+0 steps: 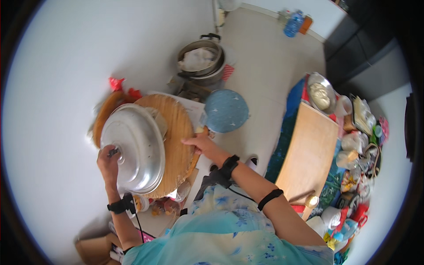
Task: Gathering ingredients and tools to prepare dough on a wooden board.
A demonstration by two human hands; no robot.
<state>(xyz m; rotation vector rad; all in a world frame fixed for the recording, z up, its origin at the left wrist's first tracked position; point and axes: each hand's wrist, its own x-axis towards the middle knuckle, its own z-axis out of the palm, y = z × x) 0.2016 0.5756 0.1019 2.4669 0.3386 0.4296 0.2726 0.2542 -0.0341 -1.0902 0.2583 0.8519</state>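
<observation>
My left hand [108,163] grips the dark knob of a large domed metal lid [139,149], which is tilted on its side. Just right of the lid stands a round wooden board [179,145] with a rough edge. My right hand [202,144] holds that board at its right rim, thumb on its face. Between lid and board shows a pale cloth-like thing [158,121], mostly hidden. Behind the lid, by the wall, is another brown rounded piece [105,116] beside some red plastic [116,84].
A stool with a blue cover [226,110] stands ahead, near stacked metal pots [200,63]. To my right, a table carries a wooden board [311,149], a metal bowl of dough [320,92], a rolling pin [300,196] and several bags [354,140]. Water bottles [293,24] stand by the far wall.
</observation>
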